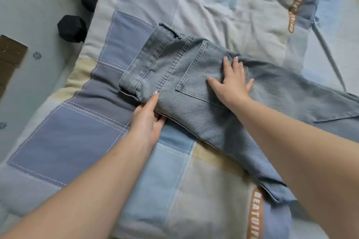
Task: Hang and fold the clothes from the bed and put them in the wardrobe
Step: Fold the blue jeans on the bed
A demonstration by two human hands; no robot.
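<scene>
A pair of light blue jeans (186, 91) lies on the patchwork bed cover (81, 137), folded lengthwise with a back pocket facing up and the waistband toward the upper left. My left hand (147, 120) grips the near folded edge of the jeans, thumb on top and fingers tucked under. My right hand (233, 81) lies flat with spread fingers on the back pocket, pressing the denim down. The legs run off to the right and toward the lower right.
The bed's left edge drops to a pale floor (29, 15). A black hexagonal dumbbell (71, 28) sits on the floor beside the bed, and a brown block (9, 52) shows at the far left. The quilt carries brown lettered stripes.
</scene>
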